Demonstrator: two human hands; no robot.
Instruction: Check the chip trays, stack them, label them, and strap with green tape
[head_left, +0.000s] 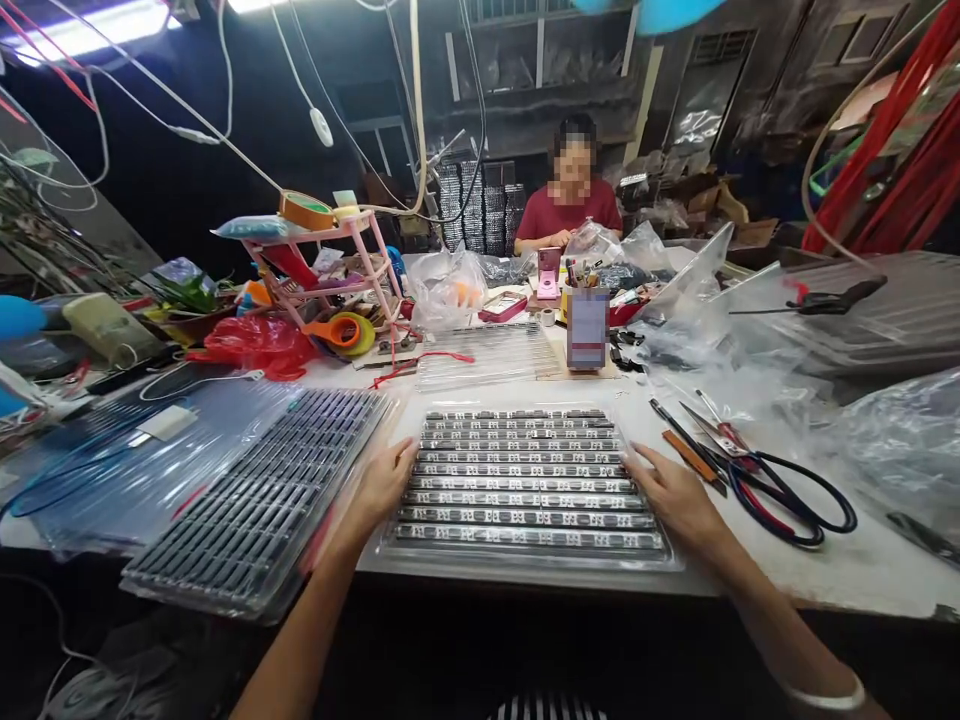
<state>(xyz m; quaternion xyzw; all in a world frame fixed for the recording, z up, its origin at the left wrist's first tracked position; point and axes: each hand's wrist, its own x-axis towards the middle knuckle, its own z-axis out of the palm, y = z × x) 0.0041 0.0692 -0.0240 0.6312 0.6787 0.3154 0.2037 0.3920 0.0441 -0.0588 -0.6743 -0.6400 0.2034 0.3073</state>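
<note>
A clear plastic tray lies in front of me near the table's front edge. It holds rows of small dark parts with white markings; I cannot make out their kind. My left hand grips the tray's left side, with the fingers at its rim. On the opposite side, my right hand holds the right rim, its fingertips at the ends of the rows. Left of the tray is a stack of similar trays filled with dark strips, slanted and partly over the table edge.
Right of my right hand lie scissors and a brown-handled tool. A phone-like screen stands beyond the tray. A pink rack stands at left. Across the table sits a person in a red shirt. Cables hang overhead.
</note>
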